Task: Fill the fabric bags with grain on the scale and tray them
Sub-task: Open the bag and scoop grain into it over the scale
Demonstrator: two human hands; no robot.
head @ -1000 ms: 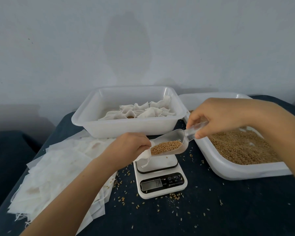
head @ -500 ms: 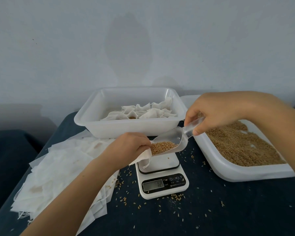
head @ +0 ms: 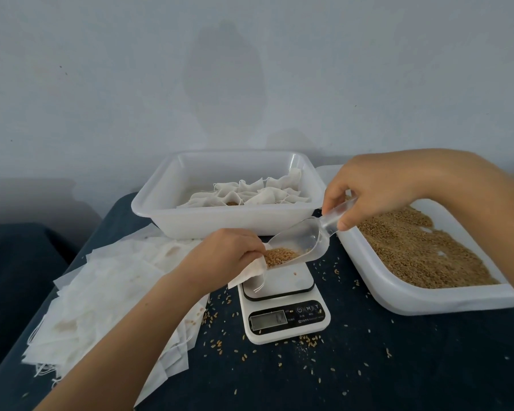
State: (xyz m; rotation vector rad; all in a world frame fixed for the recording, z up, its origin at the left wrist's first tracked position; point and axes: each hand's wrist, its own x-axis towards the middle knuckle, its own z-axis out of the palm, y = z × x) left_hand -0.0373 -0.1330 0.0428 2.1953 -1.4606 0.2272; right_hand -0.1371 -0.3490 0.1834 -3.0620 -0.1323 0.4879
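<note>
Grain (head: 220, 344) lies scattered over the dark bench (head: 398, 366) nearest the viewer, around the front of the white scale (head: 284, 310), whose display is too dim to read. Left of it sits a loose stack of empty fabric bags (head: 107, 292). Above the scale's platform the left hand (head: 226, 256) pinches the mouth of one fabric bag (head: 251, 269), whose lower corner seems to hang just over the platform rather than rest on it. The right hand (head: 374, 194) has its grip closed on the handle of a clear scoop (head: 297, 244). Compared with a second ago the scoop is tipped more steeply, handle raised, and its load has slid down to the lip at the bag's opening, so the pour is under way and the bag is still far from full. Further back on the right stands the grain tray (head: 428, 301); behind the scale, a white tub (head: 220, 223) holds filled bags (head: 258, 194), well apart from the one being filled.
</note>
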